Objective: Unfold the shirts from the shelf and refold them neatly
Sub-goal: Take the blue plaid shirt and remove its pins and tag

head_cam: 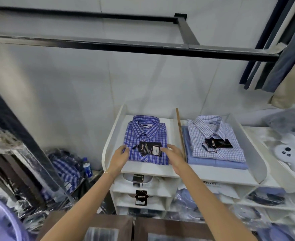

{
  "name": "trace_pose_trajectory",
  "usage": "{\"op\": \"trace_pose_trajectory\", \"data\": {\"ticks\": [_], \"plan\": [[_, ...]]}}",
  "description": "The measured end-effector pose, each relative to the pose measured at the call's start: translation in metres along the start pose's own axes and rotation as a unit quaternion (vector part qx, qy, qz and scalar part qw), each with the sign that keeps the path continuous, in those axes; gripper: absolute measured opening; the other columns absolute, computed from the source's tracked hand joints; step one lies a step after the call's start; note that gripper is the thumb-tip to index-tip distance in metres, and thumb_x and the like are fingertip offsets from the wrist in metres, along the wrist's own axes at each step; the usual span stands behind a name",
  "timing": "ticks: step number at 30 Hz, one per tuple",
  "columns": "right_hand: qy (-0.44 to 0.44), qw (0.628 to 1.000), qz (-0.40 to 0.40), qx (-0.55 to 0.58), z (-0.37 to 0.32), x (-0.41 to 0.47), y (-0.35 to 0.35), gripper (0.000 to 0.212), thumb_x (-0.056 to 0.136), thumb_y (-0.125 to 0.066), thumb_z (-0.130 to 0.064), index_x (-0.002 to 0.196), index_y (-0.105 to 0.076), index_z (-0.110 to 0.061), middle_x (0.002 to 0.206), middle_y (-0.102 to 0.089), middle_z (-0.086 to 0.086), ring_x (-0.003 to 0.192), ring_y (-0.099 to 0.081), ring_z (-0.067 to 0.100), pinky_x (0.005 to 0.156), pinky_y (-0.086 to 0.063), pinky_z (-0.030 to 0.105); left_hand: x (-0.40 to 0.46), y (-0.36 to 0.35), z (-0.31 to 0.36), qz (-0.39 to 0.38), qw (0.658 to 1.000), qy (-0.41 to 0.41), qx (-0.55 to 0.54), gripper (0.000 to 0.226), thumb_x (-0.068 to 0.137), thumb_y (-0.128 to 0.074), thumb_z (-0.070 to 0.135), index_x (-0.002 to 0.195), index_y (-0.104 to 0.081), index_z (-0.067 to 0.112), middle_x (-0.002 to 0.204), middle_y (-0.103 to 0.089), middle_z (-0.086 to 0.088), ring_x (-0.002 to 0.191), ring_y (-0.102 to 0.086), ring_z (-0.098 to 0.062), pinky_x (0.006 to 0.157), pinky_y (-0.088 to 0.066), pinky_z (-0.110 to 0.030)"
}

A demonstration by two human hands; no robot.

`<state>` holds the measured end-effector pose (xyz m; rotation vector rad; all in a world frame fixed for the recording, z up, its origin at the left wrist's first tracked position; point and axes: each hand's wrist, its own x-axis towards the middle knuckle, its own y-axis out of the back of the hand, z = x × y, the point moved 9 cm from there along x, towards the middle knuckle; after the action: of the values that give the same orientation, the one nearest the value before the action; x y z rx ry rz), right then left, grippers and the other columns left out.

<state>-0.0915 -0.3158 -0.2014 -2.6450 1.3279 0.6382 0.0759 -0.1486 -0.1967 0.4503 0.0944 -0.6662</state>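
Both hands flank the folded blue plaid shirt (pixel 145 141) (top shelf (pixel 148 169)): left hand (pixel 119 156) and right hand (pixel 173 154) fingers relaxed, probably just touching its edges, gripping nothing.

Your two bare forearms, no sleeves showing.
You wear a thin gold-coloured bracelet (pixel 108 173) at the wrist of your left hand (pixel 119 157); your right hand (pixel 173 156) wears nothing.

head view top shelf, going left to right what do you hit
left hand → blue plaid shirt with its black tag → right hand → wooden stick → white checked shirt on a light blue one → white handheld device
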Motion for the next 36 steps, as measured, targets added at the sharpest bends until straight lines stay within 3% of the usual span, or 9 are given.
{"op": "trace_pose_trajectory", "data": {"ticks": [3,7,17,20,25,28,30,33,36], "plan": [[-0.006,1.000,0.002,0.011,0.005,-0.002,0.000,0.053,0.088,-0.066,-0.020,0.137,-0.046,-0.015,0.134,-0.055,0.010,0.118,-0.055,0.024,0.103,-0.045,0.044,-0.005,0.000,-0.005,-0.003,1.000,0.004,-0.014,0.044,0.103,-0.038,0.024,0.142,-0.039,0.005,0.145,-0.044,-0.009,0.132,-0.043,-0.025,0.109,-0.030,-0.033],[-0.009,1.000,0.010,0.002,0.012,-0.016,0.000,0.053,0.089,-0.065,-0.021,0.138,-0.045,-0.015,0.134,-0.053,0.008,0.113,-0.053,0.020,0.097,-0.042,0.034,-0.020,0.001,-0.012,0.005,0.999,0.009,-0.044,0.042,0.103,-0.040,0.021,0.142,-0.038,0.006,0.145,-0.044,-0.010,0.132,-0.041,-0.025,0.110,-0.031,-0.034],[0.004,0.999,0.043,-0.014,0.035,-0.061,-0.002,0.047,0.090,-0.062,-0.015,0.133,-0.046,-0.011,0.127,-0.054,0.010,0.106,-0.054,0.021,0.094,-0.046,0.033,-0.065,0.018,-0.035,0.042,0.994,0.005,-0.104,0.038,0.099,-0.048,0.015,0.135,-0.046,0.006,0.135,-0.051,-0.009,0.121,-0.050,-0.023,0.103,-0.039,-0.034],[-0.010,0.998,0.050,0.041,0.046,-0.079,-0.006,0.043,0.090,-0.060,-0.010,0.130,-0.043,-0.011,0.111,-0.059,0.013,0.091,-0.060,0.022,0.073,-0.052,0.030,-0.081,0.022,-0.045,0.034,0.992,0.008,-0.122,0.043,0.097,-0.052,0.017,0.139,-0.040,0.010,0.132,-0.053,-0.011,0.119,-0.054,-0.027,0.104,-0.042,-0.040],[-0.048,0.998,0.041,0.022,0.071,-0.107,-0.012,0.026,0.093,-0.055,-0.013,0.116,-0.045,-0.011,0.068,-0.051,0.007,0.042,-0.039,0.011,0.036,-0.029,0.021,-0.105,0.016,-0.066,-0.019,0.986,0.036,-0.159,0.040,0.097,-0.053,0.019,0.133,-0.040,0.007,0.119,-0.059,-0.010,0.097,-0.063,-0.024,0.087,-0.052,-0.039],[-0.051,0.998,0.035,-0.022,0.090,-0.127,-0.013,0.006,0.094,-0.052,-0.008,0.096,-0.057,-0.004,0.058,-0.045,0.004,0.035,-0.033,0.008,0.031,-0.021,0.017,-0.121,0.009,-0.085,-0.056,0.988,0.044,-0.140,0.027,0.099,-0.049,0.015,0.126,-0.047,0.014,0.119,-0.062,-0.008,0.096,-0.064,-0.021,0.083,-0.054,-0.038],[-0.053,0.998,0.024,-0.035,0.102,-0.141,-0.014,0.012,0.095,-0.050,-0.004,0.085,-0.057,-0.005,0.054,-0.044,0.004,0.031,-0.032,0.006,0.031,-0.020,0.016,-0.131,0.009,-0.099,-0.061,0.988,0.042,-0.139,0.028,0.099,-0.048,0.015,0.126,-0.046,0.018,0.121,-0.062,-0.008,0.099,-0.064,-0.022,0.087,-0.054,-0.040],[-0.060,0.996,0.019,-0.066,0.123,-0.161,-0.014,0.015,0.094,-0.049,-0.001,0.084,-0.058,-0.006,0.056,-0.047,0.003,0.034,-0.035,0.006,0.031,-0.021,0.017,-0.153,0.010,-0.111,-0.071,0.986,0.035,-0.146,0.031,0.100,-0.046,0.012,0.131,-0.043,0.018,0.112,-0.061,0.001,0.096,-0.063,-0.014,0.077,-0.053,-0.026],[-0.071,0.994,0.023,-0.085,0.144,-0.181,-0.013,0.014,0.094,-0.049,-0.001,0.095,-0.063,-0.005,0.065,-0.053,0.004,0.041,-0.035,0.009,0.032,-0.023,0.017,-0.175,0.008,-0.128,-0.083,0.985,0.042,-0.145,0.034,0.100,-0.045,0.011,0.133,-0.042,0.019,0.120,-0.060,0.000,0.101,-0.062,-0.015,0.084,-0.052,-0.027]]}}
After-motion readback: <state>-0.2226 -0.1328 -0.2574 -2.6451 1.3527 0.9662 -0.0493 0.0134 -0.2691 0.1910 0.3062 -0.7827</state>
